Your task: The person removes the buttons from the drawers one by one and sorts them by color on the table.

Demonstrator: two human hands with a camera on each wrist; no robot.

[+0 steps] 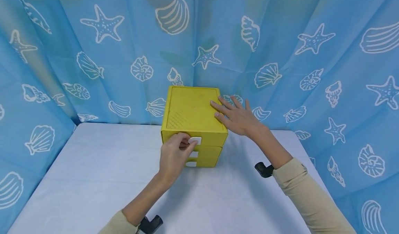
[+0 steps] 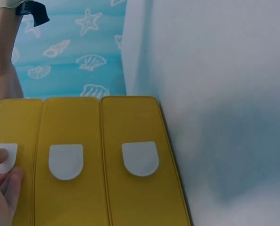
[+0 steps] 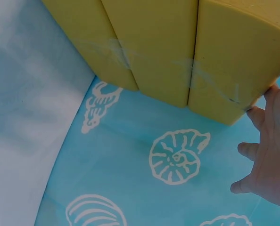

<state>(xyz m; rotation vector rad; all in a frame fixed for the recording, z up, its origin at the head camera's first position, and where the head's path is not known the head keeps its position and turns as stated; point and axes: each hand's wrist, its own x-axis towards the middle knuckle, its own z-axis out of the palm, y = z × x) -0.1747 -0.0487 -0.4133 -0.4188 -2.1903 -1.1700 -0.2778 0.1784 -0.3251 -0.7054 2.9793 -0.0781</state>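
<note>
A yellow drawer box (image 1: 194, 109) with three stacked drawers stands on the white table. My left hand (image 1: 174, 156) pinches the white pull tab (image 1: 196, 140) of the top drawer between thumb and fingers. In the left wrist view, two more white tabs show, on the middle drawer (image 2: 66, 162) and the bottom drawer (image 2: 140, 158). All drawers look closed. With fingers spread and straight, my right hand (image 1: 240, 119) touches the upper right edge of the box. Clear tape (image 3: 116, 54) crosses the drawer unit in the right wrist view.
A blue curtain (image 1: 124, 71) with white shells and starfish hangs close behind the box and along both sides. White table surface (image 1: 103, 164) spreads to the left, right and front. Each wrist wears a black camera mount (image 1: 264, 170).
</note>
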